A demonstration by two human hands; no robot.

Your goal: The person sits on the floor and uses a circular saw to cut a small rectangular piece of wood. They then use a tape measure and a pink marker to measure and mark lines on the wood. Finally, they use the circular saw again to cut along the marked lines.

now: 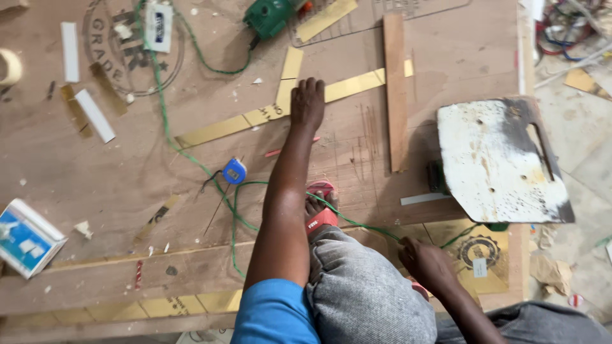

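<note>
My left hand (308, 102) reaches forward and lies palm down on a long gold-coloured strip (217, 129) that runs diagonally across the plywood board (127, 178). It presses where a second short gold strip (290, 73) meets the long one. My right hand (426, 264) rests low beside my grey-trousered knee (363, 293), fingers curled downward; what is under it is hidden. My foot in a red sandal (320, 213) stands on the board between the arms, with a green cable (167, 121) running beneath it.
A blue tape measure (234, 171) lies left of my forearm. A wooden batten (395, 89) stands right of the left hand. A stained white metal plate (497, 159) sits at the right. A green power tool (271, 16), white strips (95, 116) and a blue-white box (25, 237) lie around.
</note>
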